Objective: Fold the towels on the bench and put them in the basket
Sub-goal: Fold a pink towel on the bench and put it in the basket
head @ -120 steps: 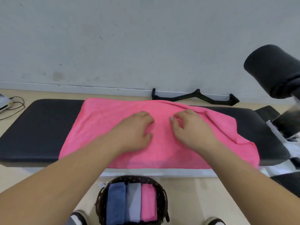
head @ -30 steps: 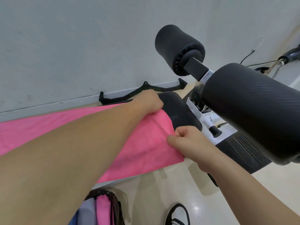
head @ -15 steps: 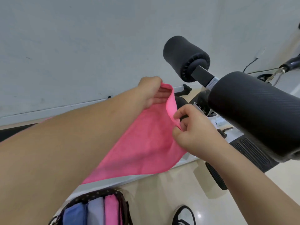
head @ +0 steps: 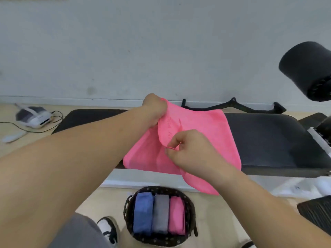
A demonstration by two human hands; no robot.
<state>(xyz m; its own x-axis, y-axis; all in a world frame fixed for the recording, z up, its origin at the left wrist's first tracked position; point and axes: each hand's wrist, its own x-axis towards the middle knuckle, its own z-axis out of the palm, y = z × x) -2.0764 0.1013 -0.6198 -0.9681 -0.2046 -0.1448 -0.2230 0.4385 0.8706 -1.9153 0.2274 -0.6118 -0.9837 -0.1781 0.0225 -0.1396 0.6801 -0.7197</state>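
Observation:
A pink towel [head: 211, 133] lies doubled over on the middle of the black padded bench [head: 268, 140]. My left hand [head: 155, 108] grips its far corner, lifted above the bench. My right hand [head: 189, 151] pinches the near corner, and a flap hangs over the bench's front edge beneath it. On the floor in front stands a dark woven basket [head: 159, 215] holding a folded blue towel [head: 142, 213], a grey towel [head: 161, 213] and a pink towel [head: 176, 214] side by side.
A black foam roller [head: 306, 70] juts out at the upper right. A black handle bar [head: 232, 106] lies by the wall behind the bench. At far left a white device with cables [head: 34, 117] sits on the floor. My shoes [head: 107, 228] stand beside the basket.
Both hands have carried the towel's right end leftward over the rest, folding it in half. The view has swung back from the bench's right end to its middle.

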